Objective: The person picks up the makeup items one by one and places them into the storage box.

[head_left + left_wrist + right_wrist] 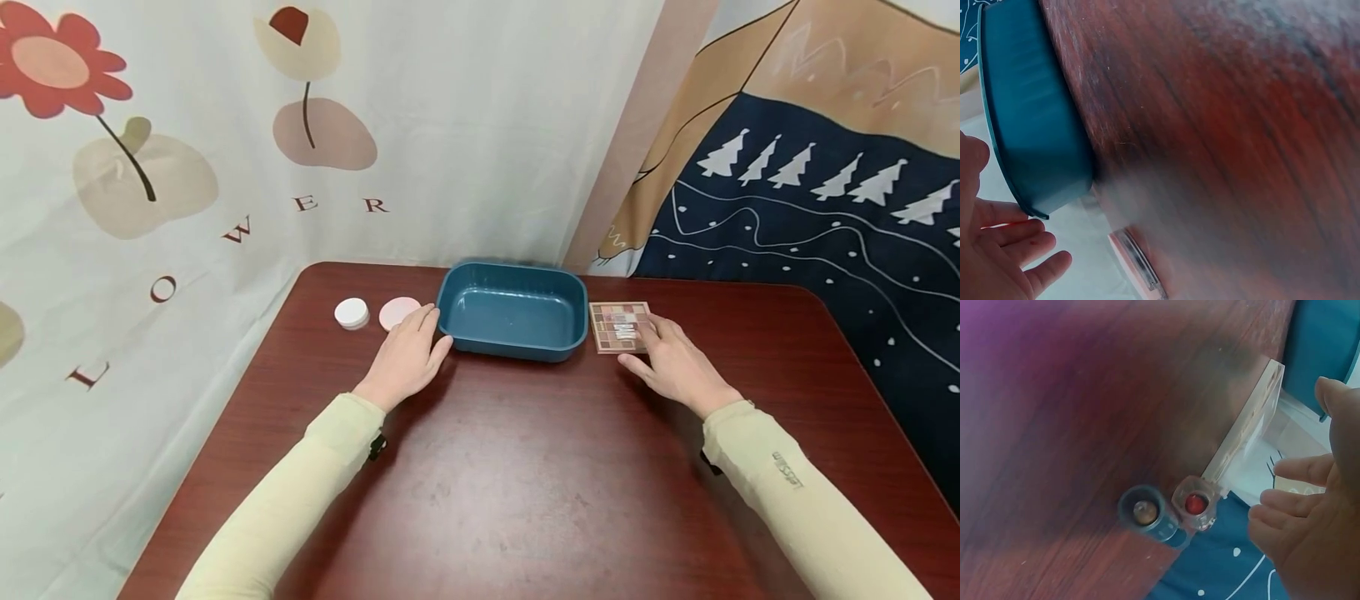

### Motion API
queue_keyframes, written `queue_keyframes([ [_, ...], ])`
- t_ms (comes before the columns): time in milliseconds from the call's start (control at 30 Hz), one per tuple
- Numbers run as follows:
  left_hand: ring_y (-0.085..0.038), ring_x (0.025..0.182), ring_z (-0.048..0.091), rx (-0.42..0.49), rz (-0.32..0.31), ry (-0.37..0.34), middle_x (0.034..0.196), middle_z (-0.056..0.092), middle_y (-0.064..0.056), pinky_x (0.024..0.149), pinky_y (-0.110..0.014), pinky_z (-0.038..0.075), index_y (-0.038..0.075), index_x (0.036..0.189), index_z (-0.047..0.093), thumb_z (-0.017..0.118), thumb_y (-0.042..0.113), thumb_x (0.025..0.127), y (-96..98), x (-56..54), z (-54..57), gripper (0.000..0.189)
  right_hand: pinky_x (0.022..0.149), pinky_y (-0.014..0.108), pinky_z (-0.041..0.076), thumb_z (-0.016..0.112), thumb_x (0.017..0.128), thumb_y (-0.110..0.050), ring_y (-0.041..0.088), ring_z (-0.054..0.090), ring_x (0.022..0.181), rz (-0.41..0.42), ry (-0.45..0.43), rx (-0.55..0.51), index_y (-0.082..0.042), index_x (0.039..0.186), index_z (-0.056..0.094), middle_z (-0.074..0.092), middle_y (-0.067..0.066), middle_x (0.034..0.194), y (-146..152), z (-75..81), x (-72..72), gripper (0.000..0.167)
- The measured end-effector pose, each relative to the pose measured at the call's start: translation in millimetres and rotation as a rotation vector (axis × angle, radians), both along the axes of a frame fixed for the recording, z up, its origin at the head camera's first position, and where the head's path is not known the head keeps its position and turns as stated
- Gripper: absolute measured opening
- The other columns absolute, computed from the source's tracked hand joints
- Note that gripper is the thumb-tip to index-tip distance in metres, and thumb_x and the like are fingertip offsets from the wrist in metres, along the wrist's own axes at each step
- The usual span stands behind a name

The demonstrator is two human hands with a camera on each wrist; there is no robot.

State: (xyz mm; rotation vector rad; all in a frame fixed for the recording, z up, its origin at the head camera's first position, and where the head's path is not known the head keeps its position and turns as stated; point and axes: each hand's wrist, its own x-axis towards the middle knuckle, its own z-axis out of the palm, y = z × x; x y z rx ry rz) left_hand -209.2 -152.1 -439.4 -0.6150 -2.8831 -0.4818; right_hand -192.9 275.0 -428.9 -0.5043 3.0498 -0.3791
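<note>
A blue rectangular basin stands near the table's back edge. My left hand is at its left end with fingers extended, close to the rim; whether they touch it I cannot tell. Just left of those fingers lies a pink round compact, partly covered by the hand. An eyeshadow palette sits right of the basin. Over its right side my right hand hovers with loosely spread fingers, holding nothing. In the right wrist view, a clear container with red inside and a grey cylinder stand by the palette.
A small white round jar is at the far left of the row. Behind the dark red table hang a white flower-print curtain and a navy cloth with white trees.
</note>
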Motion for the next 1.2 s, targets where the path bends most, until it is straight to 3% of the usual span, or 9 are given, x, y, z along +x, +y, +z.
queue_keyframes([
  [333,-0.042,0.131,0.052,0.058,-0.002,0.026,0.139,0.055,-0.029,0.115,-0.051,0.041,-0.013,0.138,0.051,0.055,0.028,0.107,1.7,-0.1,0.7,0.051,0.106,0.068,0.043,0.058,0.102,-0.046,0.054,0.045,0.129,-0.072,-0.078,0.023,0.02,0.148,0.033,0.038,0.041,0.149,-16.3,3.2,-13.8,0.084],
  [600,-0.036,0.103,0.054,0.14,0.006,0.024,0.109,0.056,-0.023,0.094,-0.047,0.05,-0.011,0.117,0.054,0.058,0.021,0.105,5.1,-3.7,1.1,0.034,0.1,0.066,0.049,0.06,0.099,-0.048,0.05,0.05,0.117,-0.133,-0.157,0.07,0.022,0.143,0.037,0.044,0.041,0.138,-26.9,2.7,-22.4,0.085],
  [967,-0.041,0.118,0.053,0.259,0.102,-0.094,0.127,0.054,-0.03,0.107,-0.051,0.045,-0.014,0.136,0.048,0.06,0.022,0.104,10.1,-10.4,4.9,0.049,0.097,0.065,0.048,0.061,0.098,-0.051,0.05,0.05,0.113,-0.188,-0.158,0.118,0.023,0.136,0.042,0.047,0.04,0.13,-35.2,-1.9,-28.1,0.086],
  [1200,-0.042,0.121,0.049,0.279,0.111,-0.152,0.129,0.051,-0.032,0.11,-0.052,0.042,-0.015,0.143,0.045,0.061,0.021,0.102,12.4,-12.6,8.0,0.057,0.095,0.065,0.049,0.059,0.099,-0.052,0.053,0.049,0.115,-0.194,-0.163,0.161,0.02,0.137,0.046,0.044,0.042,0.137,-39.2,-4.6,-31.1,0.083],
])
